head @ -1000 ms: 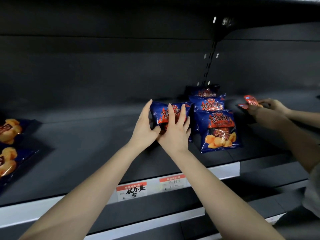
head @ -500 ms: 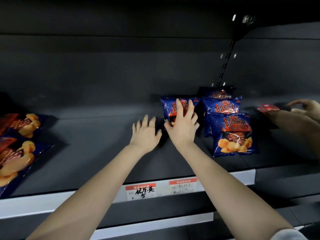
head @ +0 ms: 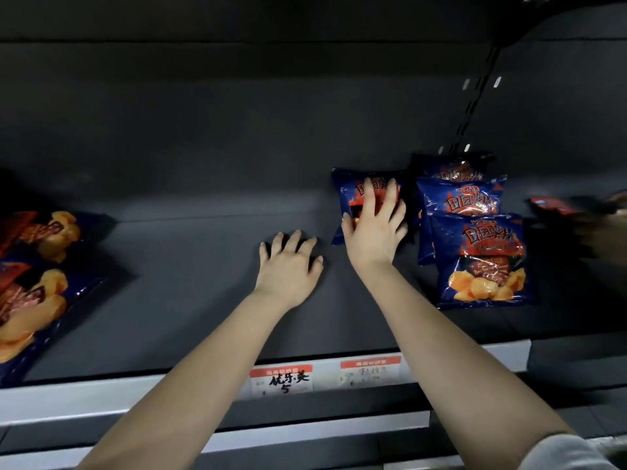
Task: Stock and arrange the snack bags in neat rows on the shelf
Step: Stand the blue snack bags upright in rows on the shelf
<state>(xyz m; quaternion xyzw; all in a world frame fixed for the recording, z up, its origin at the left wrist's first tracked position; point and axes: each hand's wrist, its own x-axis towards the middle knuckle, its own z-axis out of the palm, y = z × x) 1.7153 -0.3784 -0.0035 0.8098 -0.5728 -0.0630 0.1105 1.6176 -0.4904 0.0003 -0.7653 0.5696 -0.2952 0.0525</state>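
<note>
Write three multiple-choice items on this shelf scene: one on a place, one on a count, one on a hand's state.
1. Where is the left hand?
A. on the bare shelf
B. on top of a bag
C. on the upper shelf

2. How many bags make up the row of blue bags to the right of the right hand?
A. one
B. three
C. six

3. How is the right hand?
A. fisted, empty
B. pinching a bag's corner
C. fingers spread flat on a blue bag

Key:
1 A, its palm faces down on the dark board, clear of the bags.
2 B, three bags overlap front to back.
3 C, its straight fingers lie on the bag's face.
</note>
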